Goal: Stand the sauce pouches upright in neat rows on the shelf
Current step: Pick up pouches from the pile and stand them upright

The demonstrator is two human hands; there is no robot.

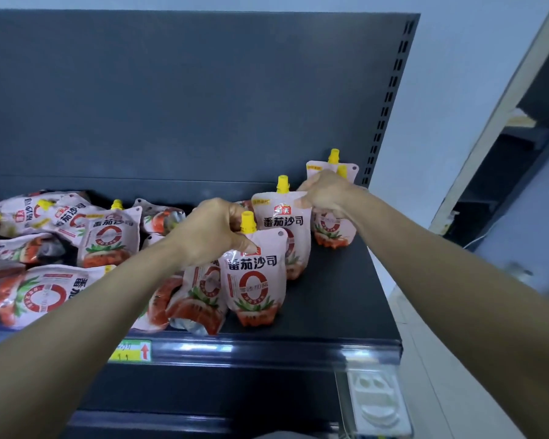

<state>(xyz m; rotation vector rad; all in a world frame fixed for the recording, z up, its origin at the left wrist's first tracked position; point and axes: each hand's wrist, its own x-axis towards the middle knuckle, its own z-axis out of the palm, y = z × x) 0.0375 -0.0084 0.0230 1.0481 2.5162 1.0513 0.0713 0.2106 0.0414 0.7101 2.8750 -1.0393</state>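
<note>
Pink tomato sauce pouches with yellow caps stand and lie on a dark shelf point(339, 299). My left hand point(210, 232) grips the top corner of the front upright pouch point(254, 280), just beside its yellow cap. My right hand point(325, 193) pinches the top right corner of the middle upright pouch point(281, 223). Behind my right hand stand two more pouches point(330, 229), one partly hidden, near the shelf's back right. Another pouch point(110, 239) stands upright to the left. Several pouches point(42, 293) lie flat in a heap on the left.
The shelf's dark back panel point(187, 99) rises behind. A perforated upright post point(384, 115) marks the right end. A yellow price tag point(133, 351) sits on the front rail. Bare shelf surface lies right of the front pouch. A white plastic tray point(377, 400) hangs below.
</note>
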